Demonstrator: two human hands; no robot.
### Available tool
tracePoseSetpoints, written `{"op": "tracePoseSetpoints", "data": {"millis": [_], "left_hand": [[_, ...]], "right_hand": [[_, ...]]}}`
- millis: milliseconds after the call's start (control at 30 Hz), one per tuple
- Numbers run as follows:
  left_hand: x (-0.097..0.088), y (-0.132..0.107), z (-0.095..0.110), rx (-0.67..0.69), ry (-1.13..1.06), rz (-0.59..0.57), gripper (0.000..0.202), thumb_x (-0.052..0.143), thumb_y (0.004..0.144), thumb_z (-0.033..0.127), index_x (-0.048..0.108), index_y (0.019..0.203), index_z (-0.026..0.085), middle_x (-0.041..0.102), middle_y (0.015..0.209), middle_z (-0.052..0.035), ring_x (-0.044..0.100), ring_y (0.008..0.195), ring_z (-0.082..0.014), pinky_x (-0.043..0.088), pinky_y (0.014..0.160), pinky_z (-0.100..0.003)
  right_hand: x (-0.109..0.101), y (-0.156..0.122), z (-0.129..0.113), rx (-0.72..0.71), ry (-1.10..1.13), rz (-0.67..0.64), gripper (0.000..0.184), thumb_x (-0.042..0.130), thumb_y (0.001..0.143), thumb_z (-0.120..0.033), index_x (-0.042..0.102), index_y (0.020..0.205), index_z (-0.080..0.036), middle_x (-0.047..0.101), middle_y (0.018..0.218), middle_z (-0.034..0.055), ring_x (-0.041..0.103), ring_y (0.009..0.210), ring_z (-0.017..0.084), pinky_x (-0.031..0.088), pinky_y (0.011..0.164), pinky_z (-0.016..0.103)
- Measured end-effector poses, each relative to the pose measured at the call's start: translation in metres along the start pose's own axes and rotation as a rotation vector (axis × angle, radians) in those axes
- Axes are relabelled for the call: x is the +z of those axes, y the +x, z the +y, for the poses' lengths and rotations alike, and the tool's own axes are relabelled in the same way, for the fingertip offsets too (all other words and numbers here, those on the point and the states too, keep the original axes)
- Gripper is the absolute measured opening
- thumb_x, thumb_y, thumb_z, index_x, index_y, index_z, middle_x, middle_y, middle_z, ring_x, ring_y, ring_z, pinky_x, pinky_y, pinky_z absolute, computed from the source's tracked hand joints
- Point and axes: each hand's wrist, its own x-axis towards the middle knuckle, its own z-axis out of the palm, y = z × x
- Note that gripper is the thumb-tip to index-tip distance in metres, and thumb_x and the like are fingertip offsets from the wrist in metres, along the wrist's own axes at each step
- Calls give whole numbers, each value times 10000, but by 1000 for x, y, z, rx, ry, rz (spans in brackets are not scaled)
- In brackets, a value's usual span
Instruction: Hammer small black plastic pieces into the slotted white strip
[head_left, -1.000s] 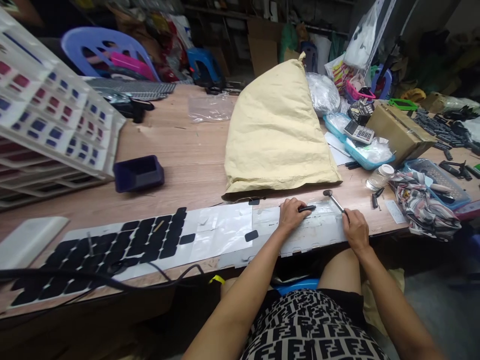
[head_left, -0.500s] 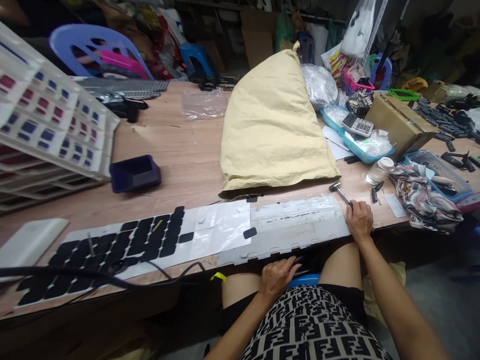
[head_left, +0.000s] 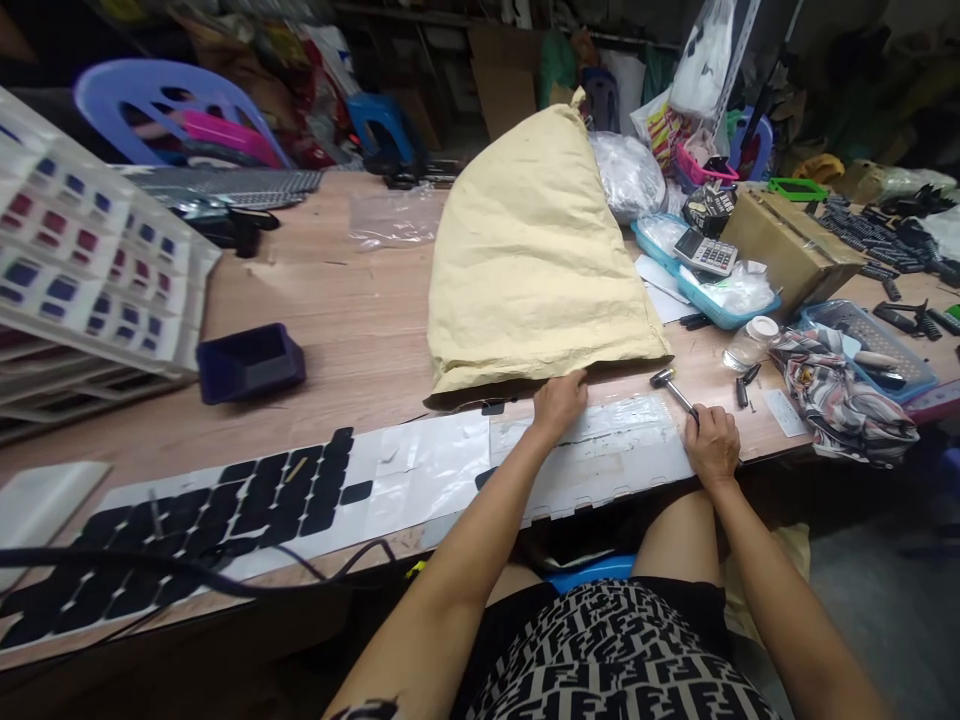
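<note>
- Reaching mid-frame, left hand (head_left: 561, 400) touches the lower edge of yellow sack (head_left: 525, 250), fingers together, can't tell if gripping.
- Just right of it, right hand (head_left: 712, 445) has its fingers wrapped round the hammer (head_left: 667, 384).

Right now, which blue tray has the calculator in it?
The farther blue tray, beside the yellow sack; the calculator rests in it. The nearer mesh basket has none.

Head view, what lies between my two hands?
A long whitish plastic strip on the wooden table, between left hand and right hand, in the head view.
</note>
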Motion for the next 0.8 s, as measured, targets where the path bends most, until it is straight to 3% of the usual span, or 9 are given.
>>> {"op": "tracePoseSetpoints", "data": {"millis": [67,167,300,400,567,667,800], "left_hand": [[-5,37,5,13,11,54,453,494,957,304,593,1398,330,743,1170,-63,675,1090,-274,515,891,-365],[0,67,14,58,5,128,399,480,964,337,633,1330,298,719,1194,-74,653,1128,-270,508,911,-358],[19,81,31,-14,28,64,390,545,926,483,737,1091,187,710,1161,-159,659,1099,-323,509,893,-393],[33,83,40,-9,42,3,380,587,905,442,735,1114,163,725,1127,-180,667,1098,-328,501,902,-396],[34,71,35,8,-29,-137,343,493,967,400,730,1161,247,737,1109,-136,691,1020,-298,506,841,-388],[26,46,17,58,-18,-53,329,529,959,410,732,1167,254,731,1095,-123,664,1030,-309,482,850,-398],[26,-5,-11,272,-53,95,252,656,908,406,758,1094,270,720,1096,-82,589,1073,-297,416,917,-412]], "right_hand": [[-1,0,-1,0,3,-3,224,528,953,-277,681,1086,-182,611,939,87,473,879,236,331,752,341],[-1,-1,-1,7,19,-10,226,533,946,-270,677,1096,-181,610,943,88,474,883,238,334,749,343],[-1,-2,-1,18,34,-35,235,527,952,-269,673,1112,-178,606,958,93,480,903,243,345,748,346],[-1,-2,-1,27,42,-54,244,519,958,-269,671,1127,-178,608,965,95,485,912,246,347,757,345],[-2,-2,-2,38,49,-59,245,512,959,-269,671,1122,-178,608,966,97,480,905,245,342,758,343],[-2,-3,-2,26,41,-41,241,503,962,-273,674,1104,-182,607,949,94,473,886,242,336,752,343],[0,-2,-2,25,39,-42,250,501,969,-285,674,1114,-180,606,959,95,471,892,241,345,759,342]]}}
